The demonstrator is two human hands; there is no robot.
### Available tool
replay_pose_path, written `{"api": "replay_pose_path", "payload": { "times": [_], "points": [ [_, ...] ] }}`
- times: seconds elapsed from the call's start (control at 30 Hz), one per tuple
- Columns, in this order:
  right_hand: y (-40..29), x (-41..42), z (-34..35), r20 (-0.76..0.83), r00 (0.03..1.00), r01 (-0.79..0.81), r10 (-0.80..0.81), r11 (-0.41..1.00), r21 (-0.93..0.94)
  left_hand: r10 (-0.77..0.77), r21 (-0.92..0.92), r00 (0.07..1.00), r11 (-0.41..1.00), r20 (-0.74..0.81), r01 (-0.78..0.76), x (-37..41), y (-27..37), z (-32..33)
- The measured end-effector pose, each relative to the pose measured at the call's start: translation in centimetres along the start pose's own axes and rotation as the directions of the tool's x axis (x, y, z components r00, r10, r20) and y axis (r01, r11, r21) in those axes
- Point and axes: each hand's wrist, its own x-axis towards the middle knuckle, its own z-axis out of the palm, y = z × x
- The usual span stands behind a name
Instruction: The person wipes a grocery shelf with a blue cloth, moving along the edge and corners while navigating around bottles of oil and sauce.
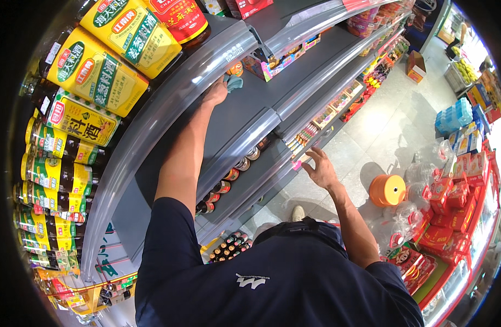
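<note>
My left hand reaches over a grey metal shelf and holds a blue-green cloth against its surface. The fingertips are partly hidden under the clear plastic strip of the shelf above. Beside the cloth stand a small orange-lidded item and an open display box with packets. My right hand, its fingers spread and curved, is above the tiled floor, close to the edge of the lower shelves, with nothing seen in it.
Bottles of seasoning crowd the upper left shelf. Jars line a lower shelf. At the right, an orange round stool, large clear plastic bottles and red boxes border the aisle. A cardboard box lies farther along.
</note>
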Motion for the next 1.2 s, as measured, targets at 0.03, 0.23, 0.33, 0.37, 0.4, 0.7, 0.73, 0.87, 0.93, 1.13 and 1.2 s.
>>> {"api": "replay_pose_path", "payload": {
  "times": [0.03,0.23,0.33,0.37,0.4,0.7,0.73,0.87,0.93,1.13,1.2],
  "points": [
    [0.2,-0.3,0.1,0.020,1.000,-0.008,0.008,1.000,-0.007,0.028,-0.009,0.999,1.000,-0.034,-0.029,0.1,0.1,0.2],
    [-1.5,-0.2,0.2,-0.009,0.997,0.081,-0.081,0.996,0.034,0.338,-0.190,0.941,0.925,0.016,-0.329,-3.3,0.1,0.8],
    [-3.5,1.5,0.3,-0.040,0.982,0.185,-0.184,0.983,0.013,0.519,-0.276,0.854,0.826,0.031,-0.491,-7.9,2.9,1.0],
    [-4.7,2.1,0.7,-0.027,0.979,0.203,-0.203,0.979,0.014,0.552,-0.274,0.833,0.807,0.031,-0.524,-9.5,3.0,0.8],
    [-5.8,2.5,1.0,-0.012,0.976,0.219,-0.219,0.976,0.014,0.577,-0.255,0.816,0.794,0.031,-0.551,-10.9,3.0,0.5],
    [-14.3,2.3,4.0,-0.094,0.924,0.371,-0.370,0.929,-0.015,0.381,-0.312,0.915,0.893,0.135,-0.326,-22.2,-2.8,-2.9],
    [-15.2,2.0,4.5,-0.123,0.914,0.387,-0.386,0.922,-0.022,0.320,-0.306,0.936,0.915,0.148,-0.264,-23.9,-3.9,-3.5],
    [-19.4,0.9,7.8,-0.133,0.880,0.455,-0.456,0.890,-0.046,0.108,-0.261,0.978,0.964,0.179,-0.059,-31.3,-9.7,-5.6],
    [-21.3,0.2,9.8,-0.116,0.877,0.466,-0.466,0.884,-0.032,-0.012,-0.210,0.979,0.976,0.205,0.057,-34.7,-12.7,-7.0],
    [-26.8,-3.2,15.8,-0.051,0.883,0.469,-0.467,0.881,0.063,-0.427,-0.043,0.878,0.894,0.218,0.446,-46.8,-20.8,-10.0],
    [-28.5,-4.4,17.8,-0.030,0.855,0.518,-0.517,0.854,0.044,-0.512,0.326,0.824,0.843,0.243,0.428,-50.9,-27.2,-7.7]
  ]
}}
